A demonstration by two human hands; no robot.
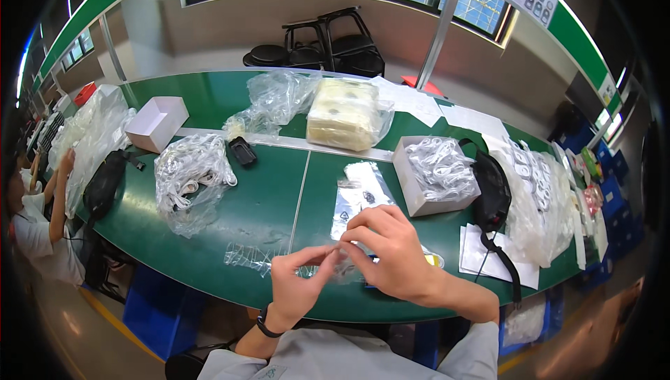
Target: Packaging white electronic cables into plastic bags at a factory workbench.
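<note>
Over the table's near edge, my left hand (pixel 300 281) and my right hand (pixel 392 253) meet fingertip to fingertip. Both are pinched closed on something small, perhaps clear plastic, which I cannot make out. Just beyond them lies a stack of flat clear plastic bags (pixel 361 188), partly covered by my right hand. Left of my hands, a crinkled strip of clear plastic (pixel 246 257) rests on the green table. A blue and yellow item (pixel 434 260) shows partly from behind my right wrist. An open white box (pixel 427 202) holds coiled white cables (pixel 438 164).
A clear bag of white cables (pixel 192 174) lies left, near an empty white box (pixel 157 123) and a black object (pixel 243 151). A plastic-wrapped stack (pixel 343 113) stands behind. Black pouches (pixel 492 191) and papers (pixel 474 261) are right. Another person (pixel 43 233) works far left.
</note>
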